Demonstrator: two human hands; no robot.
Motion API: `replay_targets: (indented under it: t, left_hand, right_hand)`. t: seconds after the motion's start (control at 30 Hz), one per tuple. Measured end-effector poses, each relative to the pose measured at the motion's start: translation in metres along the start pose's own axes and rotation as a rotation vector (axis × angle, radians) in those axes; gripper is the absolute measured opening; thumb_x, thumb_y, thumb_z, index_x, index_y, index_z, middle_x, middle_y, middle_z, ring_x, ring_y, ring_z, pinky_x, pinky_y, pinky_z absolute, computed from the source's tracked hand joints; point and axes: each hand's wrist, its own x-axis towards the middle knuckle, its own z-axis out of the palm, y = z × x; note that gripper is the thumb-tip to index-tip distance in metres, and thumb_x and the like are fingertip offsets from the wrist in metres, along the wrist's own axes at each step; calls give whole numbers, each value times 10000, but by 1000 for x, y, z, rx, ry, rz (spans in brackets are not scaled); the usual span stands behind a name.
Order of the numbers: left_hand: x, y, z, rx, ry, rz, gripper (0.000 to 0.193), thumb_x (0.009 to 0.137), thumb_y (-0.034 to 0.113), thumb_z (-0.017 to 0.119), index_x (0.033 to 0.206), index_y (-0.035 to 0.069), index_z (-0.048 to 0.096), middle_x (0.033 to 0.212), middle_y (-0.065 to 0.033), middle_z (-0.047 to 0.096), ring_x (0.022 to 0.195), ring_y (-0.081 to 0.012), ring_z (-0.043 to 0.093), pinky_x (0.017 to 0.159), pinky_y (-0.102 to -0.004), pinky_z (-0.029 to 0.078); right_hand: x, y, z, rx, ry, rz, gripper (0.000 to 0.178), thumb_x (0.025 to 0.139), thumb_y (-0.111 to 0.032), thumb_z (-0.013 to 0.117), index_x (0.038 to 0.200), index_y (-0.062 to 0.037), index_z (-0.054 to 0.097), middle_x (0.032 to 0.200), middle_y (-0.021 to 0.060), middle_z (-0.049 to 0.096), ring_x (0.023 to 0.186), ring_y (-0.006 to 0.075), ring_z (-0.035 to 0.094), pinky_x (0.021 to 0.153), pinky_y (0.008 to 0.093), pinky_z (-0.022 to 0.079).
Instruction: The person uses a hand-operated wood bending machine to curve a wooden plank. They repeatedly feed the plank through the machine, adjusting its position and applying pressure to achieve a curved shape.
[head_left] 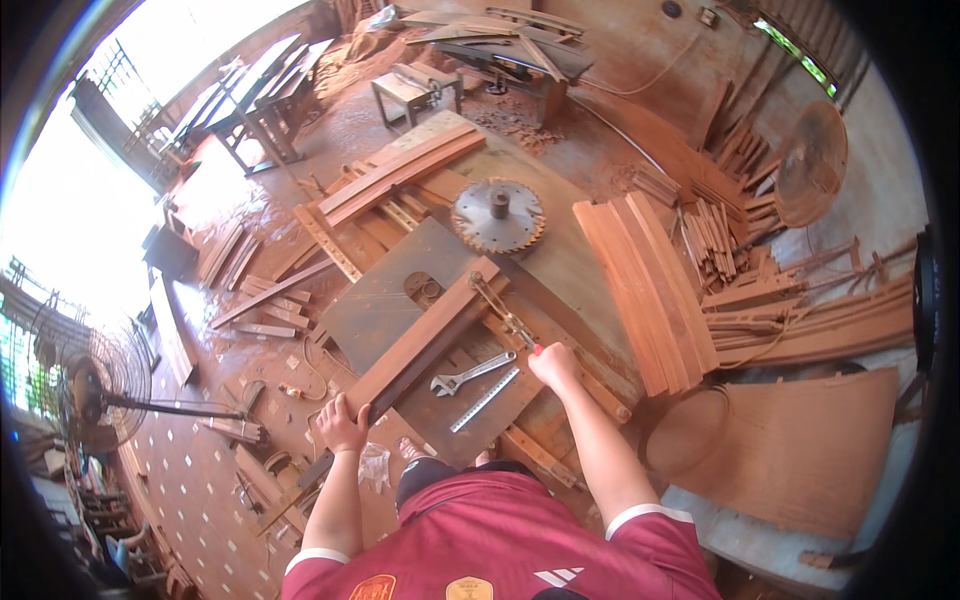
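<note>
A long reddish wooden beam (pixel 425 330) lies slantwise across a dark metal plate (pixel 380 300) on the machine table. My left hand (pixel 343 425) grips its near left end, fingers curled over the edge. My right hand (pixel 553 367) is closed on the red handle of a metal clamp (pixel 512 325), whose arm reaches to the beam's far right end. An adjustable wrench (pixel 472 375) and a steel ruler (pixel 485 400) lie between my arms, on the near side of the beam. Beyond the beam, a round toothed saw blade (pixel 498 216) sits flat around an upright spindle.
Wide curved boards (pixel 640 290) are stacked right of the table. More boards (pixel 400 175) lie at its far left. A standing fan (pixel 95 395) is at the left. Offcuts (pixel 275 300) litter the floor, and a smaller bench (pixel 410 92) stands farther back.
</note>
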Motion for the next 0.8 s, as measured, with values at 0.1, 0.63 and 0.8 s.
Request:
replay_targets:
  t: [0.1,0.63,0.8]
  left_hand:
    - [1,0,1,-4,-1,-14,633,896,573,716,1290,84,628,1216,-132,661,1143,-354,614,1000,-480,444]
    - [8,2,1,-2,53,28,639,891,601,709,1268,89,646,1179,-106,668,1114,-306,618,983,-451,439]
    - [20,-5,1,0,47,11,640,896,604,703,1276,93,641,1183,-104,666,1125,-302,616,991,-444,436]
  right_hand:
    - [7,-1,5,-18,10,13,440,873,-372,677,975,47,768,1039,331,722,1053,451,717,920,515,578]
    - [29,10,24,-58,64,-108,471,849,-372,656,928,80,761,977,353,711,1010,478,713,906,514,566]
    - [31,-8,23,-62,98,-135,456,820,-361,658,909,73,769,943,348,712,996,481,714,903,514,566]
